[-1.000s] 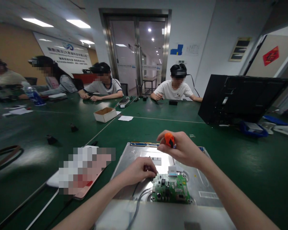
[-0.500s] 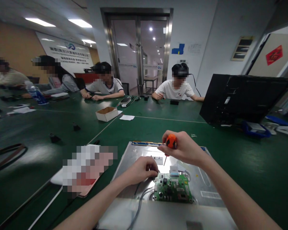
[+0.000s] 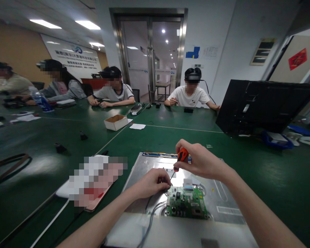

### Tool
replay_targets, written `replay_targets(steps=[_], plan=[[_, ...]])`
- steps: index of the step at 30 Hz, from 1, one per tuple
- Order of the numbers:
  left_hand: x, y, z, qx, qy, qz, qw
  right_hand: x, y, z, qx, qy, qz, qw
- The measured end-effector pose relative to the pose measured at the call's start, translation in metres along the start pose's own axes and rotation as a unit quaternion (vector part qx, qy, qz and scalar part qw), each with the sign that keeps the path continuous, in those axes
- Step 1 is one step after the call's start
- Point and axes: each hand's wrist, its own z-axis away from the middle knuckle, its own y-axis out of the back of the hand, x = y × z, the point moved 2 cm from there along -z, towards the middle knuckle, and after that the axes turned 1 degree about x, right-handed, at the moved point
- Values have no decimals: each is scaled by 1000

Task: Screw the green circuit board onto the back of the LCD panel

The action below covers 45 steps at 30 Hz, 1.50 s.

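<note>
An orange and black screwdriver [image 3: 181,159] is gripped in my right hand [image 3: 196,156]. Its thin shaft slants down and left, the tip close to the fingertips of my left hand [image 3: 157,181]. Those fingers are curled near the upper left corner of a green circuit board [image 3: 187,203]; whether anything is pinched in them is hidden. The board lies on a silver metal panel [image 3: 222,193]. Grey cables [image 3: 150,224] run from the board's left side toward me. A flat ribbon connector [image 3: 188,185] sits at its upper edge, and a narrow blue strip board [image 3: 158,155] lines the panel's far edge.
Blurred phone-like items [image 3: 98,182] lie to the left with a white cable. Farther off stand an open white box [image 3: 116,122] and a water bottle [image 3: 40,100]. A large black monitor [image 3: 263,106] leans at the right. Several people sit across the green table [image 3: 165,137].
The screwdriver has tilted, its handle leaning and its shaft swinging left toward my left fingertips. My left hand stays in about the same place.
</note>
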Motion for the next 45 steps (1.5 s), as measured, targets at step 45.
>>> replay_targets(steps=[45], plan=[[-5,2,-1,-26,-39,50,998,-26,-18,2,-21,53,112,992]])
